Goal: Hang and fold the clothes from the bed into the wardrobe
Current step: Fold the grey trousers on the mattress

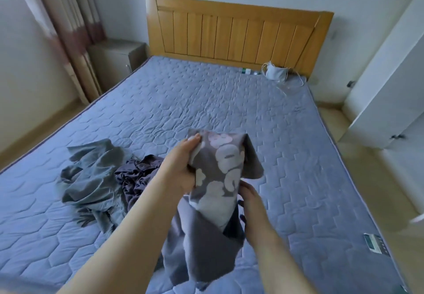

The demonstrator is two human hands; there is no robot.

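A grey garment with a pale printed pattern (218,170) hangs above the blue quilted bed (160,101). My left hand (181,165) grips its upper edge, thumb on the cloth. My right hand (250,204) holds the garment's lower right side, fingers curled behind the fabric. The rest of the garment droops down between my forearms. On the bed to the left lie a crumpled grey-green garment (91,179) and a dark purple garment (137,174), touching each other.
A white wardrobe (387,92) stands at the right of the bed. A wooden headboard (238,34) is at the far end, with a face mask (276,72) and a cord near it. A nightstand (114,62) and curtain are at the left.
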